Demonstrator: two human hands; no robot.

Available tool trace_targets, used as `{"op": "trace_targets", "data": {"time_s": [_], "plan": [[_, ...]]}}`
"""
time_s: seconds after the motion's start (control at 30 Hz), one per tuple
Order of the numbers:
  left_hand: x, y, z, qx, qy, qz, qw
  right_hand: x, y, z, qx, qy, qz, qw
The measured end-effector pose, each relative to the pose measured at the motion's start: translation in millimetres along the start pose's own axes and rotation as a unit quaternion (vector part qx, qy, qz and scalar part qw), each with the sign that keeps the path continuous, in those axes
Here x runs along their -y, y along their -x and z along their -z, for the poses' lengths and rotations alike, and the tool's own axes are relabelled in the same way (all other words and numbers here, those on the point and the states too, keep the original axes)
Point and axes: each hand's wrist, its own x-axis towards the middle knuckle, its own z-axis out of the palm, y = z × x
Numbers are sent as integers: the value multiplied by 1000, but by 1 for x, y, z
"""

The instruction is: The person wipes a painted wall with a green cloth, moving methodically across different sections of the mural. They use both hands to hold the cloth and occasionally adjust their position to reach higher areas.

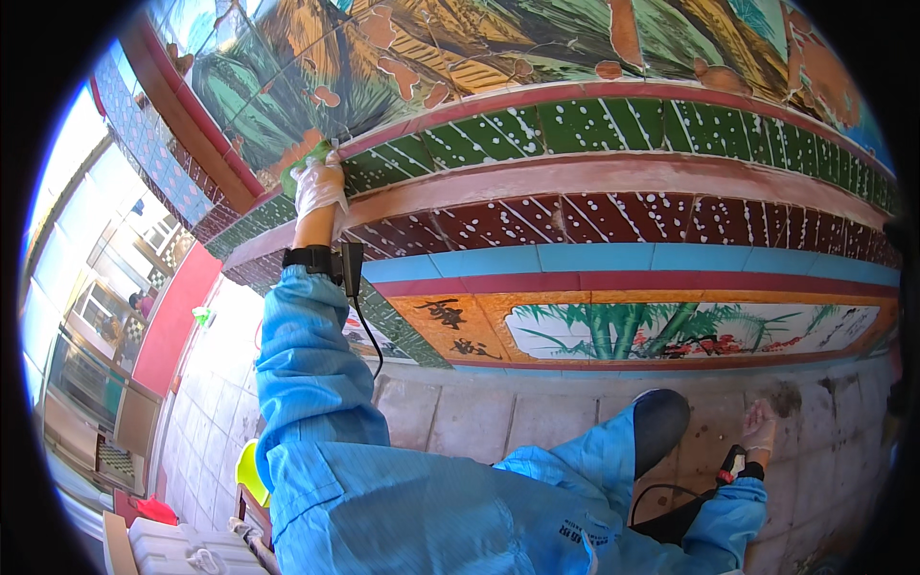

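Note:
My left hand (pixel 320 184), in a thin whitish glove, reaches up to the tiled wall. Its fingers press a green cleaning pad (pixel 305 161) against the corner where the painted tile mural (pixel 460 57) meets the green tile band (pixel 489 136). The pad is partly hidden by the hand. White spots and drips cover the green band and the dark red tile band (pixel 498 223) below. Down at the lower right, my right hand (pixel 760 428) hangs low over the paving, also gloved, fingers loosely apart and nothing visible in it. Black straps circle both wrists.
Under the bands sits a bamboo tile panel (pixel 690 331). My dark shoe (pixel 661 429) stands on the paving (pixel 470 422). At the lower left are a grey case (pixel 187 548), a red item (pixel 156 510) and a yellow-green container (pixel 251 472). A person (pixel 144 304) shows in the left background.

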Motion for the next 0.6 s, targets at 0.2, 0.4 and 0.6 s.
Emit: {"op": "trace_targets", "data": {"time_s": [0.2, 0.4, 0.6], "plan": [[49, -41, -6, -47, -86, -73, 992, 2, 5, 9, -5, 15, 6, 1000], [69, -64, -3, 62, -36, 12, 997, 11, 10, 24, -41, 27, 0, 999], [93, -70, -4, 76, 4, 17, 997, 21, 21, 45, -42, 10, 17, 999]]}}
